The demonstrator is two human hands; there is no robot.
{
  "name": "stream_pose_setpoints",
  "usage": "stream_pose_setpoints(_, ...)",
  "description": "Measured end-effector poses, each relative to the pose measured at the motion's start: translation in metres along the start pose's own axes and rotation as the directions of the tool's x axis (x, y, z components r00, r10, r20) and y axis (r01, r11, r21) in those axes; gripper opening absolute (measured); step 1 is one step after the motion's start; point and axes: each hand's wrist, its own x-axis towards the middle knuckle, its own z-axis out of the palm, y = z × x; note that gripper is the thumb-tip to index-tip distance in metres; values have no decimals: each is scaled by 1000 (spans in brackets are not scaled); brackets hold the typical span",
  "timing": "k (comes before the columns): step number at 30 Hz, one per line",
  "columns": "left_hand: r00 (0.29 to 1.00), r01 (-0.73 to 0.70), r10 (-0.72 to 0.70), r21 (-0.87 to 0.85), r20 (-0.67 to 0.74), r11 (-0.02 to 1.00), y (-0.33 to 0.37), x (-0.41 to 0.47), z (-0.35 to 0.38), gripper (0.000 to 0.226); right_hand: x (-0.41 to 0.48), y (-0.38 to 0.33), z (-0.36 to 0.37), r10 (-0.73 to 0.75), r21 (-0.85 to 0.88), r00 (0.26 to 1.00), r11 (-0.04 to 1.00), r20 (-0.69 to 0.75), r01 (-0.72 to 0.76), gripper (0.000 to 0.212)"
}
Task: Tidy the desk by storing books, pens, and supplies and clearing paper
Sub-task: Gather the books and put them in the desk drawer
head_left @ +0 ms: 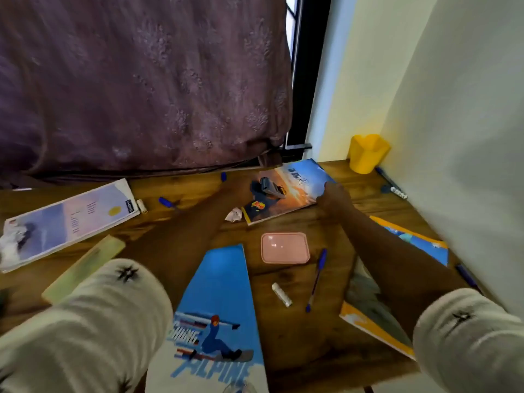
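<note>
A book with a sunset cover [297, 191] lies at the far middle of the wooden desk [312, 222], with a dark stapler [270, 188] on top of it. My right hand [334, 198] holds the book's right edge, fingers on the cover. My left hand [236, 192] reaches to the book's left edge beside the stapler; it is blurred and its grip is unclear. A crumpled paper ball [234, 214] sits at the book's near left corner. A yellow pen cup [367, 153] stands in the far right corner.
A pale book [71, 219] and a green ruler [82, 268] lie left. Nearer me are a blue snowboard book [218, 302], a pink box [285, 248], a blue pen [316, 279] and a white stick [281, 294]. Two orange-and-blue books [414, 239] lie under my right arm. Markers [392, 185] lie by the wall.
</note>
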Motion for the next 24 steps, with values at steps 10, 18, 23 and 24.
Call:
stream_pose_setpoints(10,983,-68,22,252,181,965,-31,91,2,107,75,5,12,148,-151,980,980,133,-127,90)
stream_pose_setpoints(18,997,-19,-5,290,83,957,-16,90,-10,96,79,30,10,280,-20,959,960,-37,-281,78)
stream_pose_setpoints(23,980,-44,52,47,-190,998,6,82,-32,33,55,42,4,388,575,894,793,-222,-202,48)
stream_pose_setpoints(24,978,-79,79,9,-191,997,13,75,-38,30,50,44,-4,429,686,872,710,-237,-163,45)
